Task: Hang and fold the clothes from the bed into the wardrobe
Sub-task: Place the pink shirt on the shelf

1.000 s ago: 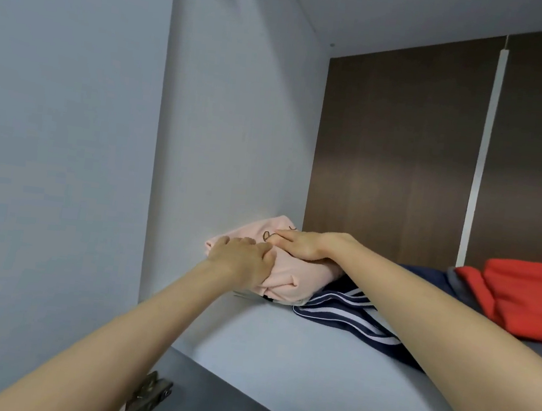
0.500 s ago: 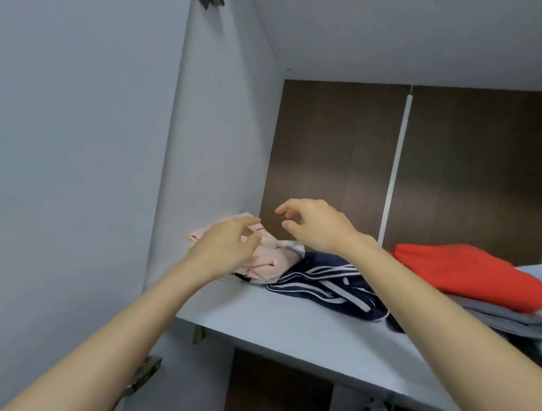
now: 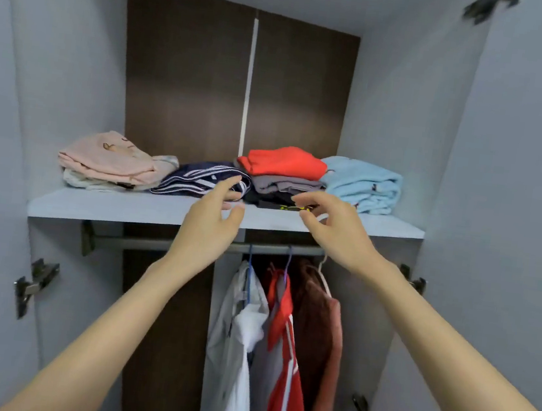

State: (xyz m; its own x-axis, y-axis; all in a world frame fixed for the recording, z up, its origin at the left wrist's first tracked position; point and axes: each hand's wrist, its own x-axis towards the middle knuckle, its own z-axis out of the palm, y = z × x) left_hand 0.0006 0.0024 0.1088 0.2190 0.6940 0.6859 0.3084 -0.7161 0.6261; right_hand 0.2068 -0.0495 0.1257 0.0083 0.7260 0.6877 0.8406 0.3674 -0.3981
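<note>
Left hand [image 3: 208,223] and right hand [image 3: 335,234], grips loose, empty; navy striped garment [image 3: 195,176], axis nine-to-three, lies eleven o'clock from the nearer left.

A home bedroom wardrobe [image 3: 78,48]: folded clothes [image 3: 281,162] on a shelf [image 3: 127,207], garments [image 3: 278,334] on a rail [image 3: 143,243].

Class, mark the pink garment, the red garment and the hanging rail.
pink garment [image 3: 109,160], head view, top fold.
red garment [image 3: 283,161], head view, top face.
hanging rail [image 3: 143,242], head view, bare left stretch.
</note>
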